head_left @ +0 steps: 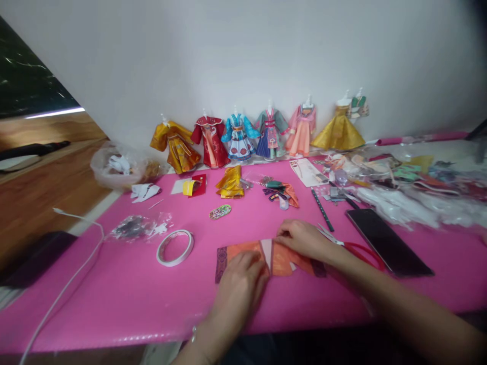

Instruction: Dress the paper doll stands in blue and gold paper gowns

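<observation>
An orange doll robe (283, 261) with dark purple patterned cuffs and a pale collar strip lies spread flat on the pink tabletop (133, 299). My left hand (243, 279) rests on its left half, fingers curled and pressed together on the fabric beside the collar. At the upper edge, right of the collar strip, my right hand (300, 237) pinches the cloth. My right wrist partly hides the right sleeve. Scissors (361, 251) with red handles lie beyond that wrist, partly covered by my forearm. Left of the robe is a roll of white tape (160, 248).
Several dressed doll forms (238, 137) stand along the wall. A phone (388, 243), a dark pencil (322, 209) and plastic bags (399, 203) lie on the right. A white cable (76, 268) crosses the left side. A hair clip (219, 212) lies mid-table.
</observation>
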`<state>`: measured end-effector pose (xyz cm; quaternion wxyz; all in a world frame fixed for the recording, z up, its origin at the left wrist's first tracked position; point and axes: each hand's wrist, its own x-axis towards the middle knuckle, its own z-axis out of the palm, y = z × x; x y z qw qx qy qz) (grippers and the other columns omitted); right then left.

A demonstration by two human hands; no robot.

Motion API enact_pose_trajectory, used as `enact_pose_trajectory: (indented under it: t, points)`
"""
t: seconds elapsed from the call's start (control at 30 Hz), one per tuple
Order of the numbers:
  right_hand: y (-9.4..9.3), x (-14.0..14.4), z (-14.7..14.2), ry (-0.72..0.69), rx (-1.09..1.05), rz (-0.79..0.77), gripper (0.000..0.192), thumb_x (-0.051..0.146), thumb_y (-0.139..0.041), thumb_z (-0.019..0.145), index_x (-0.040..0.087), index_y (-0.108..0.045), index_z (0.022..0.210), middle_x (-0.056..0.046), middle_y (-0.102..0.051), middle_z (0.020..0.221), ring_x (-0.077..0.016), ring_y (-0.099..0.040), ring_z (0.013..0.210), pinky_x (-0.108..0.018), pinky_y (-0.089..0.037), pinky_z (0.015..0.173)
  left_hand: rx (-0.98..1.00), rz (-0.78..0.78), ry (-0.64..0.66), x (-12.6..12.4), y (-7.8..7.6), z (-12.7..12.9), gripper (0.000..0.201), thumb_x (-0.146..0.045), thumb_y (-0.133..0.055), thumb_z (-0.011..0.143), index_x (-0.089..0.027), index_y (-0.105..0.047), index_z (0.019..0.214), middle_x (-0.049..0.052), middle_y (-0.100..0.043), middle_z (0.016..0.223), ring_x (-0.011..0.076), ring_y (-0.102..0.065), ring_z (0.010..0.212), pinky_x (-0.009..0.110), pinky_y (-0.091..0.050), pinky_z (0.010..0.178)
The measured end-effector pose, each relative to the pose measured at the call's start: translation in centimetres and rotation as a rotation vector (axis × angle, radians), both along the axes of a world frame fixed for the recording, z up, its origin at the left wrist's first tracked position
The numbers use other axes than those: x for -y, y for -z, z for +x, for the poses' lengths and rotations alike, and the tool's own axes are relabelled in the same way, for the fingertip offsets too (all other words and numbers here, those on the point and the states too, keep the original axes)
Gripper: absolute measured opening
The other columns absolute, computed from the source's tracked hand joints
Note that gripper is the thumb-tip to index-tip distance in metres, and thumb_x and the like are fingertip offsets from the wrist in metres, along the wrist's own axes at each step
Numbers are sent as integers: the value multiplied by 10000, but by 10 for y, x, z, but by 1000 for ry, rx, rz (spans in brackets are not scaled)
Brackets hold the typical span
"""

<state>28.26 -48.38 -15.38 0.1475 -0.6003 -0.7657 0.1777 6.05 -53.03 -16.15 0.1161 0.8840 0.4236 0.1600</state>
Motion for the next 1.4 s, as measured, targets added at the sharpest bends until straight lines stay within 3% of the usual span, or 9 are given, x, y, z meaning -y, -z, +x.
enact_pose_trajectory:
  t: [0.2,0.33,0.47,0.67,0.8,1.03,1.23,1.3,1.4]
  points:
    - [2,7,-4,-75,12,88,176,207,-548,933,164,-716,908,-83,-679,943,-203,-617,875,-303,-444,793,-94,54,68,8,16,-3,380,-297,-587,906,-157,-621,1257,136,-624,1338,336,-546,1260,558,-446,1063]
    - [1,28,1,-248,29,180,173,151,-539,915,182,-687,833,-61,-637,887,-200,-569,864,-320,-424,798,-114,19,68,8,16,-5,407,-327,-589,909,-198,-606,1295,128,-598,1376,337,-534,1277,574,-433,1066]
    - [0,44,14,-371,74,148,154,178,-537,923,189,-681,867,-59,-653,909,-202,-573,867,-335,-410,787,-136,-5,79,7,13,-6,423,-360,-568,920,-217,-591,1317,131,-574,1402,342,-511,1298,600,-408,1070]
    - [-1,46,21,-490,211,163,198,195,-483,971,200,-678,944,-49,-676,915,-203,-573,880,-356,-370,813,-172,-13,85,7,12,-7,431,-380,-541,936,-220,-576,1334,121,-571,1409,339,-504,1306,628,-367,1086]
    - [2,45,16,-552,325,227,206,176,-480,977,196,-660,879,-39,-677,869,-205,-553,821,-362,-345,768,-179,0,90,8,12,-6,436,-384,-527,942,-208,-570,1339,129,-580,1398,345,-507,1302,632,-376,1077]
    - [0,40,24,-545,320,316,216,170,-503,951,190,-641,787,-42,-668,819,-191,-530,775,-353,-326,747,-148,24,102,7,16,-8,409,-386,-518,946,-209,-590,1308,121,-592,1384,333,-505,1305,615,-362,1094]
    - [-4,41,27,-553,279,270,239,185,-490,966,197,-668,808,-44,-677,848,-192,-553,805,-350,-346,773,-176,42,66,9,9,-1,433,-360,-598,904,-194,-584,1304,144,-594,1373,349,-539,1262,630,-388,1069]
    - [-5,41,31,-485,217,234,193,192,-509,950,204,-689,882,-52,-679,903,-200,-571,861,-345,-367,810,-172,55,77,11,5,6,439,-348,-618,892,-184,-584,1298,148,-591,1373,351,-540,1257,628,-383,1076]
    - [-8,39,42,-273,237,189,165,198,-533,927,188,-697,915,-75,-663,917,-221,-588,870,-344,-403,793,-153,31,155,16,2,15,478,-359,-606,903,-194,-538,1347,126,-561,1414,333,-508,1296,614,-351,1113]
